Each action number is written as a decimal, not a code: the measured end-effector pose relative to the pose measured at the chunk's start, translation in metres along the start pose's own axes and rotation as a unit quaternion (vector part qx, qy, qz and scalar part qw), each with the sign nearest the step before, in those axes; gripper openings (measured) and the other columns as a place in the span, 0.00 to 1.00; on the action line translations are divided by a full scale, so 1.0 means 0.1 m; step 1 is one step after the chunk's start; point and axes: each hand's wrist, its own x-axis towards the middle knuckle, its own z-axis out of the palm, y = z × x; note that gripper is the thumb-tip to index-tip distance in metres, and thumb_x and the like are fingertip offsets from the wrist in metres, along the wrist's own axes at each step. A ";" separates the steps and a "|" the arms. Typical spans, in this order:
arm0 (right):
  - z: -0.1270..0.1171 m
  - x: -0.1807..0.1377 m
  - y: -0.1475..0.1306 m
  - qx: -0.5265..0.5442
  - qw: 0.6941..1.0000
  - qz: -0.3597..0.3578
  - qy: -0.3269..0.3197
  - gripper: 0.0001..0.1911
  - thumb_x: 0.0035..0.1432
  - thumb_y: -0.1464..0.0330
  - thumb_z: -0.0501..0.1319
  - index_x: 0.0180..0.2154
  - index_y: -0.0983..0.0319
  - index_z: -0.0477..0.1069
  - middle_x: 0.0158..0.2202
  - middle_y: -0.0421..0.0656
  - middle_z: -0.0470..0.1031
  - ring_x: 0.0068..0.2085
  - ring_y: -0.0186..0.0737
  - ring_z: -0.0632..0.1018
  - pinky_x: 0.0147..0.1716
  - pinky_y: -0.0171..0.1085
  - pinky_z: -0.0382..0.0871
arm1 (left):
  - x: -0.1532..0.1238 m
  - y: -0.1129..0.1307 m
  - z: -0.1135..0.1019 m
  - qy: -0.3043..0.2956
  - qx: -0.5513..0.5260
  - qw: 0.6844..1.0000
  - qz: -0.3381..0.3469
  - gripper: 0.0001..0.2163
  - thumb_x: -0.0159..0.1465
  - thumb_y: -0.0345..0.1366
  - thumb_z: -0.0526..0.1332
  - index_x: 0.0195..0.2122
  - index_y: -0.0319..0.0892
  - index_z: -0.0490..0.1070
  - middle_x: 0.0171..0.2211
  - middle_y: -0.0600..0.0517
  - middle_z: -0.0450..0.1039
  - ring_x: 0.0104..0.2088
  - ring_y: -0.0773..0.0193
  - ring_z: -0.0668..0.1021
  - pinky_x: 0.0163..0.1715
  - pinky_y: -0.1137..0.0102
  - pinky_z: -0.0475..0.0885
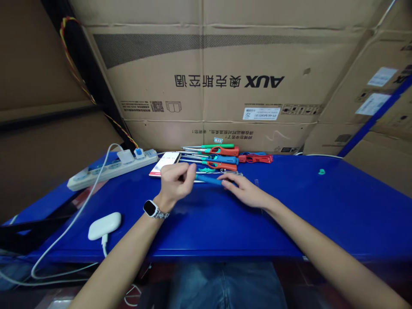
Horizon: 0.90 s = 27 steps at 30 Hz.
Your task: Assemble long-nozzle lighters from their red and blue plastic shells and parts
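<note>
A slim, smooth blue rod (210, 180) (plastic, probably, though blur softens its surface) spans the gap between both grips. The left hand (176, 182), curled tight, holds its teal-tipped end; the right hand (243, 191) pinches the other with its fingertips. Just beyond the grips lie long-nosed lighters (227, 159); beneath, a glossy blue tabletop (212, 231).

Lighting: moderate overall; left cardboard panel (25, 56), dim. Blue tabletop (322, 206): soft sheen. Jeans (225, 283): blurred. Edges: wide-angle stretch.
</note>
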 end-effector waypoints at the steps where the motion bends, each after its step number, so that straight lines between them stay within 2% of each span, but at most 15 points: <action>1: 0.02 -0.01 0.01 -0.060 0.998 -0.028 -0.014 0.16 0.67 0.58 0.53 0.50 0.59 0.70 0.47 0.47 0.75 0.48 0.44 0.76 0.48 0.45 0.70 | 0.00 0.03 0.01 -0.028 -0.007 0.999 0.034 0.21 0.65 0.29 0.57 0.15 0.41 0.54 0.12 0.58 0.52 0.15 0.73 0.56 0.18 0.71 0.52; 2: 0.04 -0.03 0.01 -0.109 0.992 -0.051 -0.029 0.16 0.68 0.59 0.53 0.51 0.58 0.70 0.50 0.47 0.74 0.52 0.46 0.74 0.54 0.48 0.66 | 0.00 0.05 0.03 -0.061 -0.014 0.997 0.056 0.21 0.65 0.28 0.57 0.15 0.41 0.53 0.13 0.58 0.52 0.15 0.73 0.56 0.18 0.70 0.51; 4: 0.08 -0.04 0.02 -0.171 0.981 -0.077 -0.052 0.15 0.69 0.60 0.53 0.52 0.57 0.68 0.51 0.47 0.73 0.55 0.48 0.71 0.58 0.51 0.62 | -0.01 0.09 0.07 -0.123 -0.025 0.990 0.062 0.20 0.65 0.28 0.57 0.16 0.41 0.52 0.14 0.59 0.52 0.16 0.72 0.56 0.19 0.70 0.50; 10: 0.11 -0.01 0.03 -0.211 0.972 -0.078 -0.068 0.13 0.66 0.62 0.59 0.50 0.58 0.68 0.48 0.47 0.73 0.51 0.48 0.71 0.54 0.51 0.64 | -0.09 0.07 0.17 -0.260 -0.036 0.964 -0.026 0.20 0.68 0.35 0.56 0.18 0.40 0.58 0.14 0.59 0.54 0.16 0.73 0.58 0.20 0.72 0.53; 16: 0.14 0.03 0.07 -0.218 0.972 -0.063 -0.058 0.12 0.63 0.61 0.62 0.45 0.60 0.70 0.44 0.47 0.71 0.49 0.49 0.71 0.51 0.50 0.65 | -0.11 0.10 0.21 -0.319 -0.042 0.944 -0.068 0.19 0.68 0.38 0.55 0.18 0.40 0.60 0.14 0.59 0.56 0.16 0.73 0.60 0.21 0.73 0.53; 21: -0.02 -0.03 0.05 -0.154 0.985 -0.074 0.014 0.14 0.60 0.64 0.63 0.48 0.60 0.70 0.45 0.46 0.71 0.48 0.43 0.72 0.50 0.44 0.66 | -0.10 0.11 0.26 -0.348 -0.023 0.934 -0.075 0.20 0.69 0.40 0.53 0.19 0.40 0.62 0.14 0.58 0.59 0.17 0.72 0.61 0.23 0.72 0.54; 24: -0.22 -0.19 0.09 -0.141 0.988 -0.017 0.060 0.12 0.60 0.66 0.61 0.46 0.60 0.70 0.36 0.41 0.72 0.37 0.36 0.74 0.39 0.36 0.67 | -0.04 0.16 0.33 -0.386 0.021 0.921 -0.036 0.20 0.69 0.41 0.53 0.20 0.40 0.63 0.15 0.56 0.62 0.17 0.70 0.63 0.23 0.71 0.52; 27: -0.41 -0.40 0.15 -0.208 0.969 0.091 0.100 0.09 0.61 0.65 0.58 0.43 0.59 0.70 0.26 0.35 0.69 0.27 0.34 0.71 0.29 0.33 0.60 | 0.07 0.26 0.49 -0.439 0.051 0.897 0.012 0.18 0.70 0.42 0.52 0.23 0.41 0.66 0.18 0.54 0.67 0.19 0.67 0.66 0.23 0.70 0.50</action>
